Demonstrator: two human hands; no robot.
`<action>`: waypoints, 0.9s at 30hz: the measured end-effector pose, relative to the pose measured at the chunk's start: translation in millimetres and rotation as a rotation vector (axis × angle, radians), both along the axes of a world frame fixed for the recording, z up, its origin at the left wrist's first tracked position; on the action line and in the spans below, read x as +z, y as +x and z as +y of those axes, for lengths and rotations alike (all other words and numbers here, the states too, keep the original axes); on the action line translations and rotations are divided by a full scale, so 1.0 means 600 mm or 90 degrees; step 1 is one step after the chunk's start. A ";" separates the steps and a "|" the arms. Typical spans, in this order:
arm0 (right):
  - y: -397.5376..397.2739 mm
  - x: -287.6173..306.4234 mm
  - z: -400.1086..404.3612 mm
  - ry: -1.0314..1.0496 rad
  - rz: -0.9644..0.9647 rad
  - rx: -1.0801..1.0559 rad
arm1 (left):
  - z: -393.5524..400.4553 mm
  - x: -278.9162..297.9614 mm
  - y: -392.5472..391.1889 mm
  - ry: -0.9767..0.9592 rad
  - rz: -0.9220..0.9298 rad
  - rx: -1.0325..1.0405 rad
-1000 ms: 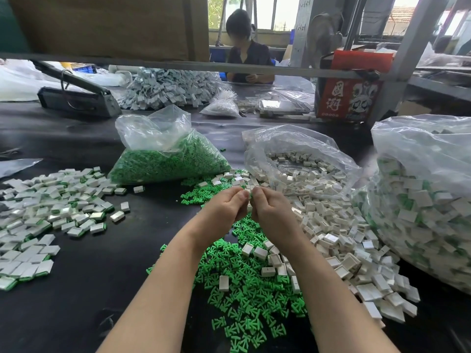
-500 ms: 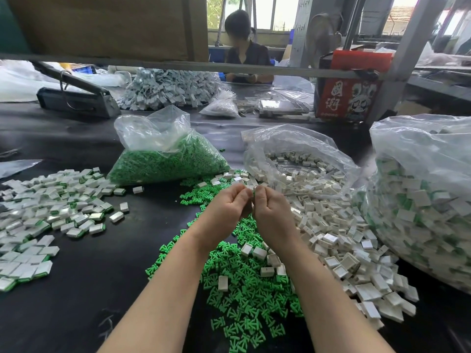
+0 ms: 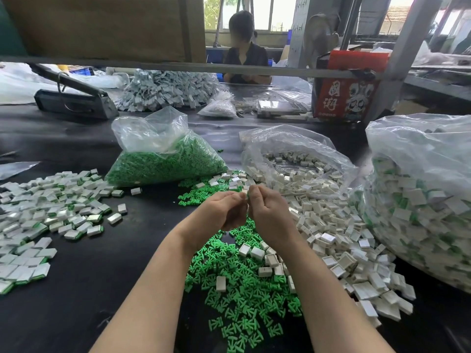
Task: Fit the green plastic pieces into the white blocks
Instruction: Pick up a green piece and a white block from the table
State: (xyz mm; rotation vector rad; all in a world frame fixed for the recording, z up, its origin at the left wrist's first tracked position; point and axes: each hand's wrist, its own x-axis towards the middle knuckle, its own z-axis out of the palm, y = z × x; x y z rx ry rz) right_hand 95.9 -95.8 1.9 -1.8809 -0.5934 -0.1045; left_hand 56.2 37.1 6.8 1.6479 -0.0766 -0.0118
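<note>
My left hand (image 3: 224, 210) and my right hand (image 3: 267, 212) meet fingertip to fingertip above the black table, pinching a small white block with a green piece (image 3: 246, 195) between them; most of it is hidden by my fingers. Below my hands lies a heap of loose green plastic pieces (image 3: 237, 296) with a few white blocks on it. A pile of empty white blocks (image 3: 339, 245) spreads to the right. Finished blocks with green edges (image 3: 46, 215) lie scattered at the left.
A clear bag of green pieces (image 3: 163, 161) stands behind the heap, an open bag of white blocks (image 3: 298, 164) beside it, and a large bag of finished blocks (image 3: 420, 200) at the right. A person (image 3: 244, 57) sits across the table behind a metal bar.
Both hands stay together at the same spot; the fingers have shifted slightly around the small block between them.
</note>
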 end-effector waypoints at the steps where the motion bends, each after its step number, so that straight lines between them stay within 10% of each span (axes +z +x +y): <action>1: 0.000 -0.001 -0.001 -0.016 -0.011 -0.011 | -0.002 0.000 0.000 0.009 -0.007 0.001; 27: 0.006 -0.028 0.006 -0.178 -0.110 -0.149 | -0.052 -0.031 0.023 0.070 -0.066 0.136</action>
